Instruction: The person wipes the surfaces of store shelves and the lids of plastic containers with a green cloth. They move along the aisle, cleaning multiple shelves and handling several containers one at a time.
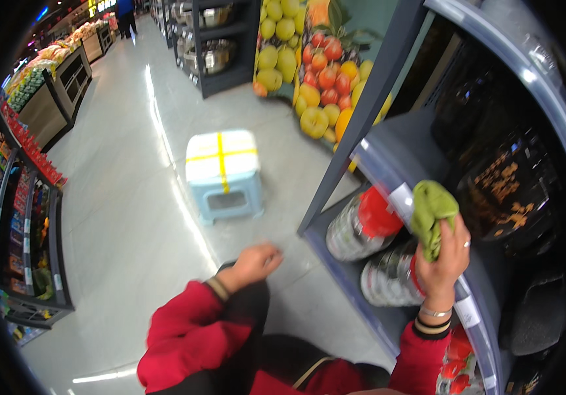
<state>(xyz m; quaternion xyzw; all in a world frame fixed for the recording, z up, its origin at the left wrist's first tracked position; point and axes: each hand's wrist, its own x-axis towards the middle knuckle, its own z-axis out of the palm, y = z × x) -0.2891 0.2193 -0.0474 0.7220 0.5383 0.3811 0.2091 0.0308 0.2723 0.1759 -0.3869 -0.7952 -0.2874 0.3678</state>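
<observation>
My right hand [441,256] grips a crumpled green cloth [430,212] against the front edge of a dark grey shelf [406,143], beside a white price label [402,199]. Below that edge, a clear jar with a red lid [357,227] stands on the lower shelf. A second jar [389,281] is partly hidden behind my right hand. Over my bent knee, my left hand [257,261] has its fingers curled in, slightly blurred, with nothing visible in them.
A light blue plastic stool [223,173] with yellow tape across its white top stands on the grey floor. Dark glossy patterned pots [505,192] sit on the shelf. Metal basins [214,55] fill a farther rack. Packaged goods line a low rack [21,227] at left. A person [126,19] stands far off.
</observation>
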